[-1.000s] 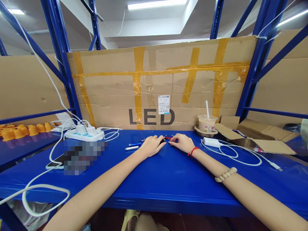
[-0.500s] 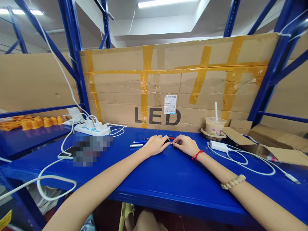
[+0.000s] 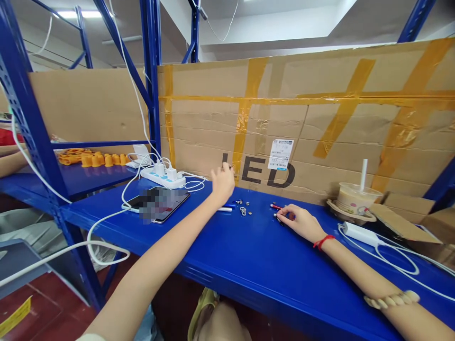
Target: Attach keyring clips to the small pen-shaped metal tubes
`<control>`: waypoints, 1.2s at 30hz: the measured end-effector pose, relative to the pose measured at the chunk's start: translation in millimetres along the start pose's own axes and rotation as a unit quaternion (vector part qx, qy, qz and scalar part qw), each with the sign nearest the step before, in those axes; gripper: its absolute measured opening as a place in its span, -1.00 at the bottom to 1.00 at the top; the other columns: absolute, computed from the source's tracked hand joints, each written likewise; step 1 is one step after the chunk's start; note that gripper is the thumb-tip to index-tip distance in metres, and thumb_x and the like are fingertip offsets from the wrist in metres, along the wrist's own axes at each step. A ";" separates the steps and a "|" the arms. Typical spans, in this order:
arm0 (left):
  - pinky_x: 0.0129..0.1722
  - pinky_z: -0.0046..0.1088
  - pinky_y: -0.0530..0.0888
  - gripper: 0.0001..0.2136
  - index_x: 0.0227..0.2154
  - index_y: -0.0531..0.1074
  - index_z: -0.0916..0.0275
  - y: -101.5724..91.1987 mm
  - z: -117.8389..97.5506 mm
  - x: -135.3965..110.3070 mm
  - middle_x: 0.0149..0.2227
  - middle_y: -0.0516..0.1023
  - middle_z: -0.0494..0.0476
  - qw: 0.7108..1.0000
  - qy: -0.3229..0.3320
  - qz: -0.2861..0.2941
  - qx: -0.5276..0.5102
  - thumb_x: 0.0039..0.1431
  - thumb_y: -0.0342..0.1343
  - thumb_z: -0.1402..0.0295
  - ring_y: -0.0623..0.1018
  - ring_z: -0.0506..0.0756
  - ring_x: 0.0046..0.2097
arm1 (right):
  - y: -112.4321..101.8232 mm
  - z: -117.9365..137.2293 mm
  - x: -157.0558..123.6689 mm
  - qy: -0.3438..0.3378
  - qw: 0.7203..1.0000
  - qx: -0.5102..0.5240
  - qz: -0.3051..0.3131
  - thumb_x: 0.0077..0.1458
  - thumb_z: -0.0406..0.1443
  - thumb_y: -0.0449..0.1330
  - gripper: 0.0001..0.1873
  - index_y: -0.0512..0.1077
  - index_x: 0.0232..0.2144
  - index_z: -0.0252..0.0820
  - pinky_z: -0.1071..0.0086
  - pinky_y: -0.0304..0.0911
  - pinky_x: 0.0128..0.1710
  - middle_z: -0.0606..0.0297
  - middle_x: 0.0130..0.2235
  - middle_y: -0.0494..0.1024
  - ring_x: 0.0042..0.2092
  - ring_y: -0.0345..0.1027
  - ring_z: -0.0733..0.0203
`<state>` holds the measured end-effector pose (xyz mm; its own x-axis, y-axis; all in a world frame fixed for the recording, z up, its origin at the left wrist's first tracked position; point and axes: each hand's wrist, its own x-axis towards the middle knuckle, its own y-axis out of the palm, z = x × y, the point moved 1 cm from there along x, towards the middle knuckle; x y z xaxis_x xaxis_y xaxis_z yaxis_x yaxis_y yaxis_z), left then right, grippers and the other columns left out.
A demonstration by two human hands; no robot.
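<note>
My left hand (image 3: 223, 183) is lifted above the back of the blue table, its fingers curled together; a small dark bit shows at the fingertips, too small to name. On the tabletop my right hand (image 3: 302, 222) pinches a small dark piece with a silvery end (image 3: 276, 215), mostly hidden by the fingers. Just behind it lies a red slim tube (image 3: 275, 206). Below my left hand are a silver tube (image 3: 224, 209) and a blue tube (image 3: 231, 205), partly covered by my wrist. Beside them lie a small metal clip (image 3: 243, 211) and several tiny metal parts (image 3: 247, 203).
A white power strip (image 3: 162, 178) with cables and a phone (image 3: 172, 207) are at left. To the right stand a drink cup (image 3: 357, 199) in a carton holder, a white adapter (image 3: 360, 233) with its cable, and cardboard pieces (image 3: 405, 222). A cardboard wall (image 3: 206, 128) closes the back. Another person's arm (image 3: 14, 163) shows far left.
My hands were together over the small parts; now they are apart, with the left raised up and away. The view has turned to the left, and the metal clip and tiny parts are uncovered.
</note>
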<state>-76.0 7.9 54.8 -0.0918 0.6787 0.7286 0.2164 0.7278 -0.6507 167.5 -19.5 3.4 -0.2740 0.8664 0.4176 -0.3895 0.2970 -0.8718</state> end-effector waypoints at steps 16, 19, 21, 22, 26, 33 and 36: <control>-0.06 0.28 0.10 -0.49 0.05 0.05 0.35 8.1 120.9 20.4 0.14 0.00 0.50 0.891 -0.450 -0.013 0.056 0.03 -0.05 0.27 0.06 0.44 0.13 | 2.6 -1.0 -0.7 -0.006 1.000 0.008 -0.001 -0.01 -0.10 0.04 -0.75 0.44 -0.46 -0.07 0.44 0.15 -0.48 0.35 -0.37 0.46 -0.43 0.30 0.31; -0.06 0.31 0.08 -0.46 0.07 0.04 0.32 8.2 123.3 17.8 0.14 0.01 0.48 0.884 -0.465 0.015 0.049 0.02 -0.05 0.25 0.06 0.45 0.14 | 2.8 -1.8 -0.3 -0.007 1.000 0.006 -0.003 -0.01 -0.10 0.04 -0.75 0.44 -0.45 -0.07 0.44 0.15 -0.49 0.34 -0.36 0.45 -0.44 0.29 0.32; -0.07 0.31 0.07 -0.46 0.08 0.03 0.33 7.9 122.7 16.4 0.14 0.00 0.49 0.884 -0.464 0.028 0.047 0.03 -0.07 0.24 0.04 0.45 0.14 | 3.1 -2.5 0.1 -0.013 1.000 0.005 -0.010 0.00 -0.10 0.04 -0.74 0.45 -0.45 -0.07 0.44 0.14 -0.50 0.33 -0.35 0.45 -0.45 0.29 0.32; -0.06 0.31 0.07 -0.46 0.08 0.02 0.35 7.7 121.5 15.8 0.14 0.00 0.50 0.887 -0.458 0.028 0.050 0.04 -0.08 0.24 0.02 0.45 0.15 | 3.1 -2.7 0.2 -0.016 1.000 0.005 -0.012 0.00 -0.10 0.03 -0.74 0.45 -0.45 -0.07 0.45 0.14 -0.50 0.33 -0.35 0.44 -0.45 0.28 0.33; -0.01 0.27 0.03 -0.49 0.06 0.05 0.46 7.8 105.6 12.9 0.15 -0.01 0.53 0.924 -0.372 -0.003 0.089 0.07 -0.12 0.26 0.00 0.43 0.17 | 2.7 -2.3 0.2 -0.012 1.000 -0.004 -0.012 -0.02 -0.12 0.06 -0.76 0.45 -0.45 -0.06 0.45 0.13 -0.52 0.33 -0.35 0.44 -0.46 0.28 0.32; 0.02 0.26 -0.04 -0.57 0.00 0.14 0.42 21.2 40.0 -6.7 0.12 0.09 0.48 0.993 -0.091 0.003 0.079 0.14 -0.21 0.22 0.05 0.37 0.16 | 5.9 -7.8 1.6 -0.022 1.000 -0.004 -0.011 -0.02 -0.07 0.06 -0.74 0.46 -0.44 -0.04 0.44 0.16 -0.50 0.32 -0.35 0.45 -0.44 0.29 0.30; 0.04 0.25 -0.07 -0.58 -0.02 0.16 0.39 29.6 12.2 -19.4 0.12 0.11 0.46 0.998 0.002 0.025 0.052 0.15 -0.21 0.20 0.08 0.37 0.14 | 10.0 -12.1 3.3 -0.030 0.999 -0.002 -0.011 -0.03 -0.07 0.06 -0.73 0.46 -0.43 -0.04 0.43 0.16 -0.52 0.31 -0.34 0.46 -0.46 0.29 0.29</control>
<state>-79.6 17.5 18.8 -0.0802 0.7138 0.6958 0.1178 0.6999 -0.7045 173.4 -8.8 -7.0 -0.3167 0.8341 0.4517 -0.3926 0.3182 -0.8629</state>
